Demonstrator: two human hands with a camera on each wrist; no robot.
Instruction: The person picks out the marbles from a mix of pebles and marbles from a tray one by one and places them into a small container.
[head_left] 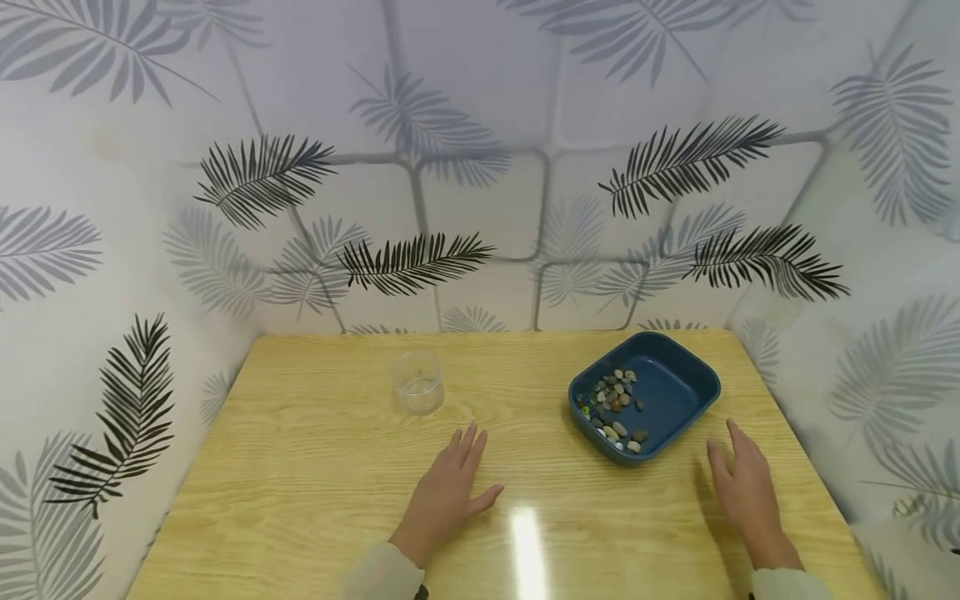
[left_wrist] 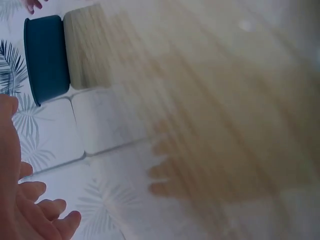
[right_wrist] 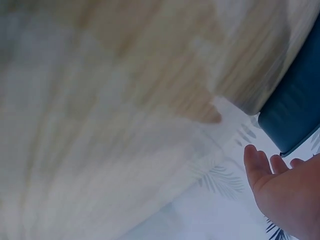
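Observation:
My left hand (head_left: 447,487) is held over the front middle of the table, its fingers stretched forward and thumb out, with nothing in it. Just beyond its fingertips stands a clear, round plastic cup (head_left: 418,385). On the right, a dark blue rectangular basin (head_left: 678,387) sits at an angle, with several small pebbles (head_left: 615,400) gathered along its left side. My right hand (head_left: 745,487) is beside the basin's near right side, fingers extended and holding nothing. In the right wrist view, its fingertips (right_wrist: 250,155) appear near the blue basin wall (right_wrist: 295,95).
The light wood table (head_left: 315,483) is glossy and reflects a bright strip of light near the front. Behind it and along both sides rises a pale wall covering (head_left: 480,200) with a leaf print.

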